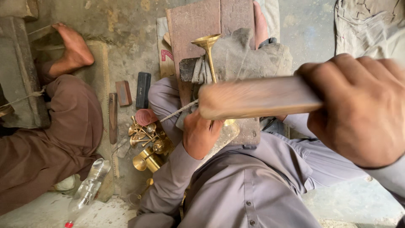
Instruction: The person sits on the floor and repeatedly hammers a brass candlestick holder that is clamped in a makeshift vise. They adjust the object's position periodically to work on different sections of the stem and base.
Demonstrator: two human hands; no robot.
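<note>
On the wooden block (198,21) between my knees, padded with grey cloth (244,55), lies a slim brass goblet (209,50); my left hand (200,135) clamps its foot; my right hand (358,109) is fisted round a blurred wooden bar (257,98) above the stem; the flared cup already gleams smooth; similar brass pieces (145,139) are heaped on the floor beside my left thigh.

— Where is the left hand (199,137)?

— Near the centre, at about seven o'clock, fingers curled in a closed grip, sleeve reaching down.

— And the right hand (358,107)?

— At three o'clock, raised close to the camera, a closed fist, perhaps moving, since it looks blurred.
</note>
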